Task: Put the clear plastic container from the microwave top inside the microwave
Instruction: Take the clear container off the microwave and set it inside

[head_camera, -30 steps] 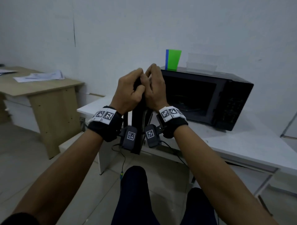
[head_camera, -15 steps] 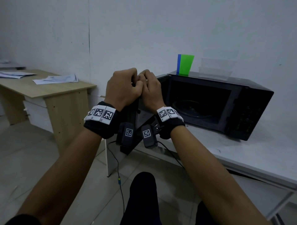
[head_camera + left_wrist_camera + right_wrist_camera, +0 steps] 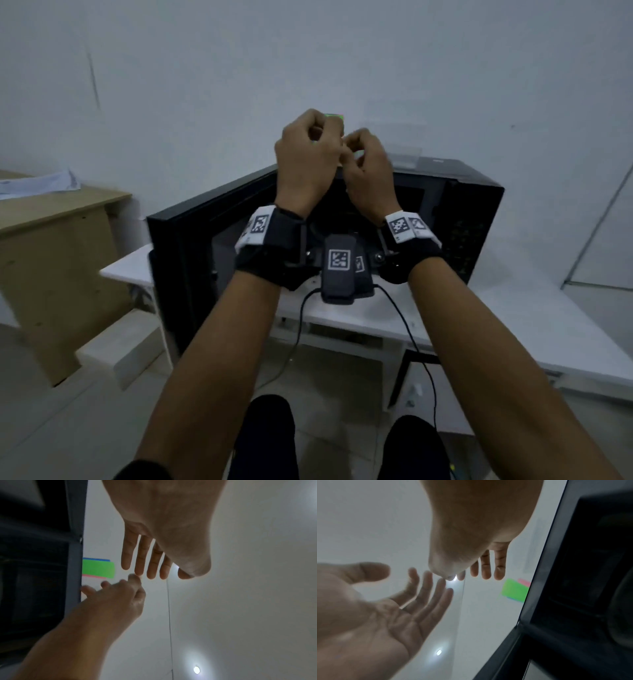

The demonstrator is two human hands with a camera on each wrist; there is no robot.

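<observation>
At the far left stands a wooden desk (image 3: 51,219) with loose papers (image 3: 37,183) on it. Next to it, the microwave door (image 3: 181,267) is swung open toward the left, and the dark microwave (image 3: 455,212) sits on the white counter (image 3: 513,329).

The left hand (image 3: 305,161) is raised in front of the microwave's upper edge. From the head view its fingers look loosely curled, but the left wrist view shows the fingers (image 3: 142,555) almost straight, side by side with small gaps, and they hold nothing. Behind this hand a green card (image 3: 334,117) stands on the microwave top, mostly hidden.

The right hand (image 3: 368,168) is just beside the left one, at nearly the same height. Its fingers (image 3: 485,566) are also relaxed and a little apart, gripping nothing.

The clear plastic container (image 3: 402,150) is on the microwave top, to the right of the right hand and behind it, near the wall. No finger touches it; the right hand is the nearer one. The container stands upright with its opening up, and its long side seems to run left to right along the back of the microwave, though blur makes the edges faint.
</observation>
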